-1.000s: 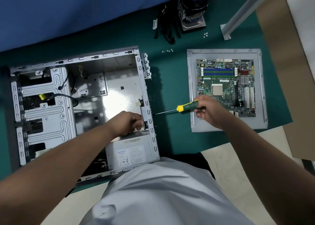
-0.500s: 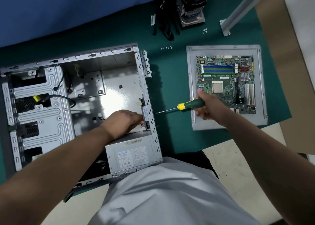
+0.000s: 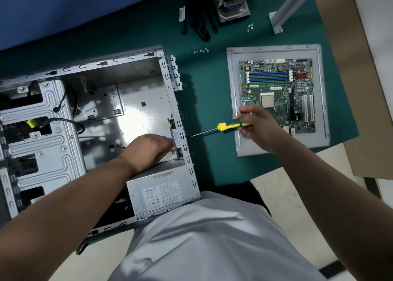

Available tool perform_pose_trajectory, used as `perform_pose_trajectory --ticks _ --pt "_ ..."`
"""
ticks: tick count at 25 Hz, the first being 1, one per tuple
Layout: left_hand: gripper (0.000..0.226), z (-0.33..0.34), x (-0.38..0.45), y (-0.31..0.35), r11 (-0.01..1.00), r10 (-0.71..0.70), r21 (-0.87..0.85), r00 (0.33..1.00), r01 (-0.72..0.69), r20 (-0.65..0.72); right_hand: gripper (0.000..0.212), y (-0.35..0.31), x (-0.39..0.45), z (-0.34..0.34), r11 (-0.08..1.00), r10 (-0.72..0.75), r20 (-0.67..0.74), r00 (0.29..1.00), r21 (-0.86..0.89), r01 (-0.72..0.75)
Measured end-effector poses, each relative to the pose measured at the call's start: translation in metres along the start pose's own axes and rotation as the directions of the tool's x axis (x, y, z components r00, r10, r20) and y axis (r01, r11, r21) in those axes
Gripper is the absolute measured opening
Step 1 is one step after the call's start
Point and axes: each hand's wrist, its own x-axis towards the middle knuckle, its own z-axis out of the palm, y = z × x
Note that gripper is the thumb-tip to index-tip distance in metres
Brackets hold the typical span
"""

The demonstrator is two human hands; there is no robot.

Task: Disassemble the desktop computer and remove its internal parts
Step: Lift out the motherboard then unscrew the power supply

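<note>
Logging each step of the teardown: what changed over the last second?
Little. The right hand regripped the screwdriver, fingers shifting on the handle; its tip stays at the case's rear wall. The left hand stays inside, above the power supply. Motherboard unmoved.

Bare forearms, light grey garment (image 3: 208,238), no gloves

The right hand (image 3: 257,127) has loosened its fingers around the screwdriver (image 3: 221,127) handle, its tip staying at the case wall (image 3: 182,132).

The motherboard (image 3: 276,93) lies on a panel (image 3: 274,146) right of the case (image 3: 110,102), power supply (image 3: 159,187) inside.
</note>
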Motion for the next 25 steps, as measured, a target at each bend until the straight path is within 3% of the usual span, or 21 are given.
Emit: perform_pose_trajectory --ticks 2,3,4,5,7,8,9,11,12,13,15,17,18,20,21,22,23,25 --pt "0.042 0.0 0.001 0.0 1.0 0.006 0.002 1.0 -0.006 0.005 0.029 -0.001 -0.001 -0.002 0.951 0.082 0.118 0.99 0.289 -0.113" --pt "0.041 0.0 0.002 -0.001 1.0 0.011 0.007 1.0 -0.011 0.003 0.023 -0.002 0.0 -0.001 0.945 0.129 0.121 0.984 0.286 -0.159" --pt "0.04 -0.001 0.002 -0.001 1.0 0.01 0.01 1.0 -0.01 0.004 0.018 -0.004 0.0 0.002 0.973 0.166 0.066 0.984 0.151 -0.174" --pt "0.039 -0.001 0.001 -0.001 1.0 0.012 0.014 1.0 -0.012 0.004 0.025 -0.007 0.0 0.005 0.983 0.16 0.005 0.987 -0.087 -0.159" --pt "0.038 -0.001 0.001 0.0 0.999 0.017 0.027 1.0 -0.017 0.001 0.046 -0.01 0.002 0.005 0.795 0.04 -0.05 0.998 -0.604 -0.063" --pt "0.037 -0.001 0.002 0.0 0.999 0.02 0.037 1.0 -0.02 -0.001 0.043 -0.009 0.006 0.004 0.715 -0.042 -0.009 0.999 -0.699 0.024" --pt "0.035 -0.001 0.002 -0.001 0.999 0.025 0.049 1.0 -0.025 -0.001 0.031 -0.008 0.007 0.001 0.76 -0.066 0.033 0.997 -0.646 0.071" --pt "0.024 0.0 0.002 -0.001 0.997 0.026 0.076 1.0 -0.027 0.012 0.01 -0.008 0.006 -0.006 0.98 0.019 0.08 0.997 -0.201 -0.003" --pt "0.015 0.001 0.002 -0.001 0.996 0.023 0.09 1.0 -0.025 0.018 0.012 -0.007 0.004 -0.007 0.998 0.067 0.118 0.991 0.005 -0.068" --pt "0.009 0.001 0.002 -0.002 0.995 0.017 0.098 1.0 -0.019 0.022 0.012 -0.005 0.003 -0.007 0.994 0.094 0.136 0.986 0.042 -0.1" --pt "0.016 0.001 0.002 -0.002 0.996 -0.001 0.094 0.999 -0.002 0.04 0.03 -0.004 0.003 -0.003 0.965 0.141 0.069 0.988 -0.233 -0.121" --pt "0.013 0.0 0.003 -0.001 0.995 0.017 0.093 0.999 -0.02 0.029 0.047 -0.004 0.002 -0.002 0.863 0.023 0.025 0.999 -0.505 -0.007" --pt "0.009 -0.001 0.003 0.0 0.996 0.031 0.088 0.999 -0.033 0.02 0.038 -0.001 0.002 -0.004 0.891 -0.019 0.024 1.0 -0.454 0.028" --pt "0.011 -0.002 0.003 0.001 0.996 0.046 0.077 0.999 -0.047 0.015 0.012 0.001 -0.001 -0.007 0.993 -0.01 0.078 0.997 -0.113 0.019" --pt "0.014 -0.002 0.002 0.001 0.996 0.048 0.08 0.999 -0.05 0.019 0.012 0.001 -0.003 -0.006 0.999 0.016 0.112 0.994 0.05 -0.022" --pt "0.016 -0.002 0.002 0.001 0.995 0.049 0.086 0.998 -0.051 0.026 0.007 0.0 -0.005 -0.005 0.996 0.039 0.126 0.991 0.079 -0.049" --pt "0.018 -0.002 0.002 0.0 0.995 0.049 0.089 0.998 -0.052 0.03 0.015 0.0 -0.003 -0.003 0.995 0.094 0.096 0.991 0.006 -0.095" --pt "0.023 -0.002 0.003 0.0 0.994 0.052 0.095 0.998 -0.055 0.03 0.051 0.0 0.002 0.0 0.91 0.057 -0.003 0.998 -0.411 -0.053"
